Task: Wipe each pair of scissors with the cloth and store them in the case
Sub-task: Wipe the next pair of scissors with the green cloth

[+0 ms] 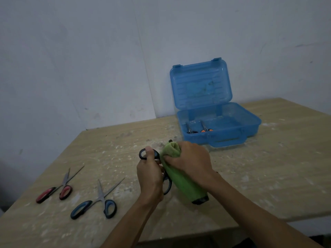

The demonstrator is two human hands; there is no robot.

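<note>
My left hand grips a pair of black-handled scissors by the handles above the table. My right hand holds a green cloth wrapped around their blades, which are hidden inside it. A blue plastic case stands open at the back right with its lid upright. Two pairs of scissors lie inside it, one with orange handles. On the table to the left lie red-handled scissors and blue-handled scissors, both spread open.
The wooden table is dusty with pale specks. Its front edge runs close to my arms, and its right corner drops off at the lower right. A pale wall stands behind the table and case.
</note>
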